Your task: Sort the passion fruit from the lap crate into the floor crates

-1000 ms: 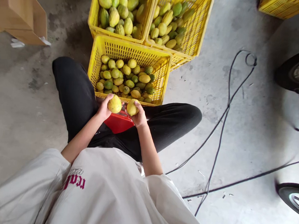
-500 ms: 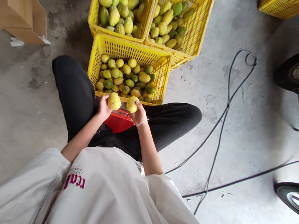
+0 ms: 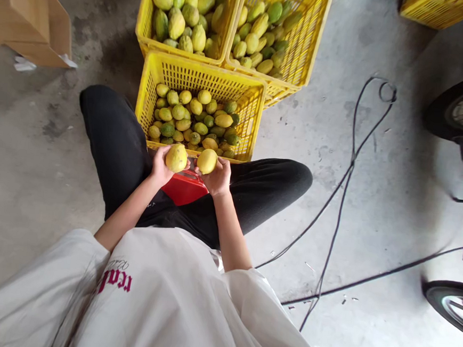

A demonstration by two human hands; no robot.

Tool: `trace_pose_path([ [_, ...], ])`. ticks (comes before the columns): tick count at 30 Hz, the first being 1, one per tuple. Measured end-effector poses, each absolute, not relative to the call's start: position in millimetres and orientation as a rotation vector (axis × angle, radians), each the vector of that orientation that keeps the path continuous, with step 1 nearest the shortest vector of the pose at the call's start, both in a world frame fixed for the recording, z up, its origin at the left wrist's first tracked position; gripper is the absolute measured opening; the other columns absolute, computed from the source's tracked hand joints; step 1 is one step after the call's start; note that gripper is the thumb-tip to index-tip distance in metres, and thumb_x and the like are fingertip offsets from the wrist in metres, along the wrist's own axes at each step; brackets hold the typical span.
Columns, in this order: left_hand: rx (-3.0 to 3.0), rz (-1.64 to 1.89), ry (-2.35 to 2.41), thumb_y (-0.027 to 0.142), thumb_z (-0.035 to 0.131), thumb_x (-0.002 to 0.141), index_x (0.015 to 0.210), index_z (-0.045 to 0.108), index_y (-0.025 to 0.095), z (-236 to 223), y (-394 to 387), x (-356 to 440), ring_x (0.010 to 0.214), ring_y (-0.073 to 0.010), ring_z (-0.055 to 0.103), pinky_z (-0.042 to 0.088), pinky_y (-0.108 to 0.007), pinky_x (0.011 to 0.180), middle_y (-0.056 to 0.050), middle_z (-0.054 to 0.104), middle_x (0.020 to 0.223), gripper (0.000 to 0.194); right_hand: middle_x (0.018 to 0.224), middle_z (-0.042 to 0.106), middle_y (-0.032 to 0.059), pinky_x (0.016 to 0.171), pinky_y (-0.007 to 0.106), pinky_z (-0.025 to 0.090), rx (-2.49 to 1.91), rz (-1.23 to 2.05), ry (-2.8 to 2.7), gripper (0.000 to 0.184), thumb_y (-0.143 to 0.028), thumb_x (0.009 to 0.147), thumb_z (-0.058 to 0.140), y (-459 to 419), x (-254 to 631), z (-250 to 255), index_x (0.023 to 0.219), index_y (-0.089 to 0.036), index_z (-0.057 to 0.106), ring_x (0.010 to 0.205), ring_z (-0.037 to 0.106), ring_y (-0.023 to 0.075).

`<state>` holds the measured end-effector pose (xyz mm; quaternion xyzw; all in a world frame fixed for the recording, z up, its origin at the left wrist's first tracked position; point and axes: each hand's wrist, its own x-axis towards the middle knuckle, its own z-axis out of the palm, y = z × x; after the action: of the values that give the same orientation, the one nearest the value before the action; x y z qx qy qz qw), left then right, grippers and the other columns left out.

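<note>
In my left hand (image 3: 162,167) is a round, lemon-like yellow fruit (image 3: 176,158) with small dark specks, its thumb side and fingers around the lower part. My right hand (image 3: 217,178) holds a second lemon-like yellow fruit (image 3: 207,161), smoother and paler. Its fingertips show under the left side of that fruit. A small gap separates the two fruits, both held over my lap. Just beyond them is a yellow slatted crate (image 3: 201,74), with many smaller-looking yellow and green fruits (image 3: 195,106) lying loose inside. The undersides of both held fruits are hidden.
Two more yellow crates (image 3: 180,53) (image 3: 305,45) with larger yellow-green fruits stand behind. A red plastic seat (image 3: 184,190) shows between my legs. Black cable (image 3: 352,161) loops across the concrete floor towards wheels (image 3: 451,306) at right. A cardboard box (image 3: 26,7) is at left.
The fruit in my right hand has turned and shifted slightly right, and my right thumb has moved off its top face. My left hand and its fruit have hardly moved.
</note>
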<state>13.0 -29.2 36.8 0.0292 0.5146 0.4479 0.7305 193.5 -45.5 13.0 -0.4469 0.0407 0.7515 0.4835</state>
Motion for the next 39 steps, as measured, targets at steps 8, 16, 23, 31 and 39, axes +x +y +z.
trace_pose_path([
  [8, 0.082, 1.038, 1.116, 0.040, 0.070, 0.097, 0.106, 0.067, 0.024, 38, -30, 16, 0.107, -0.0325, 0.085, 0.073, -0.045, 0.090, -0.007, 0.081, 0.099, 0.019, 0.098, 0.081, 0.0017, 0.095, 0.053, 0.073, -1.120, 1.774, 0.059, 0.028, -0.040, 0.088, 0.071, -45, 192, 11, 0.112, -0.026, 0.066, 0.110, 0.082, 0.0312],
  [16, 0.100, 1.044, 1.153, 0.057, 0.081, 0.090, 0.113, 0.063, 0.026, 30, -31, 14, 0.094, -0.0280, 0.086, 0.069, -0.037, 0.081, -0.002, 0.078, 0.093, 0.043, 0.098, 0.078, -0.0031, 0.085, 0.041, 0.073, -1.166, 1.724, 0.043, 0.040, -0.032, 0.077, 0.081, -46, 188, 14, 0.113, -0.030, 0.063, 0.088, 0.081, 0.0239],
  [23, 0.009, 1.067, 1.083, 0.039, 0.060, 0.097, 0.116, 0.065, 0.024, 45, -31, 17, 0.129, -0.0370, 0.081, 0.070, -0.053, 0.103, -0.009, 0.084, 0.114, 0.024, 0.103, 0.079, -0.0005, 0.091, 0.042, 0.071, -1.073, 1.751, 0.026, 0.030, -0.035, 0.086, 0.072, -45, 191, 20, 0.113, -0.030, 0.061, 0.109, 0.081, 0.0284],
  [31, 0.070, 1.044, 1.124, 0.039, 0.081, 0.093, 0.120, 0.059, 0.031, 46, -31, 18, 0.099, -0.0273, 0.087, 0.071, -0.036, 0.083, 0.002, 0.077, 0.104, 0.036, 0.097, 0.079, 0.0044, 0.090, 0.043, 0.071, -1.034, 1.776, 0.084, 0.024, -0.032, 0.089, 0.057, -43, 191, 24, 0.111, -0.026, 0.064, 0.110, 0.080, 0.0297],
  [39, 0.097, 1.049, 1.088, 0.033, 0.074, 0.095, 0.118, 0.058, 0.029, 52, -30, 20, 0.066, -0.0167, 0.078, 0.062, -0.026, 0.059, 0.004, 0.074, 0.099, 0.029, 0.092, 0.075, 0.0005, 0.078, 0.035, 0.070, -1.135, 1.781, 0.043, 0.032, -0.034, 0.086, 0.076, -46, 189, 19, 0.115, -0.025, 0.066, 0.093, 0.079, 0.0252],
])
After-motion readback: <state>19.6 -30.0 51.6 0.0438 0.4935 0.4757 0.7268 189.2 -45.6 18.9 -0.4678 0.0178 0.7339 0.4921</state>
